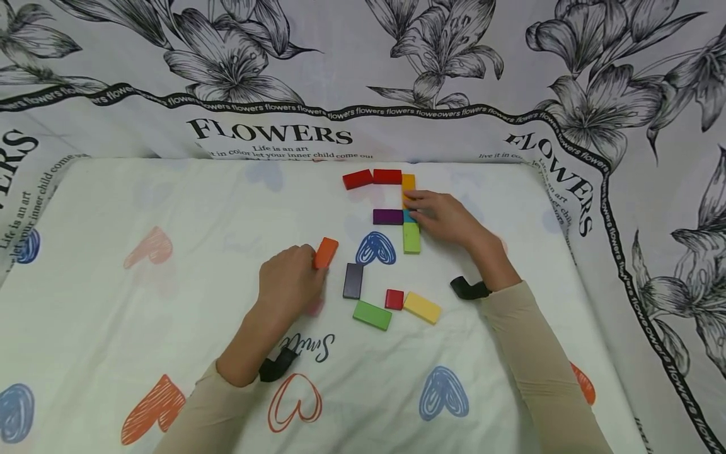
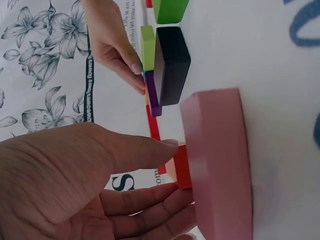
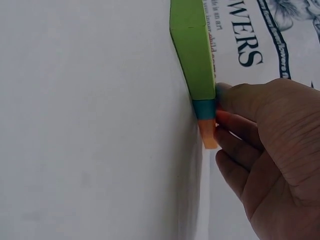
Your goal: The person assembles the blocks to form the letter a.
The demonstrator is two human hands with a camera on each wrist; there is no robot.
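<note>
"Just left of the blue printed heart [image 1: 375, 248], what is the left hand [image 1: 289, 280] holding?"

"An orange block [image 1: 326, 253], pinched between thumb and fingers, its far end sticking out clear. It looks rigid, light and hard to break; the smooth faces might slide, so I'd take it by the two long sides."

"And the right hand [image 1: 448, 217]?"

"Its fingertips rest by the blue block [image 1: 406, 216] and the amber block [image 1: 408, 181]. Whether they pinch or merely steady something, I cannot tell. A light touch suits such small pieces, since a nudge would probably skew their neighbours."

"Any writing?"

"No brand I can make out on the blocks. The floral cloth [image 1: 340, 63] reads 'FLOWERS' and 'Life is an art', with 'flowers' repeated along its black band [image 1: 391, 111]. On the white sheet [image 1: 85, 315], upside down, is what looks like 'Smile'."
</note>
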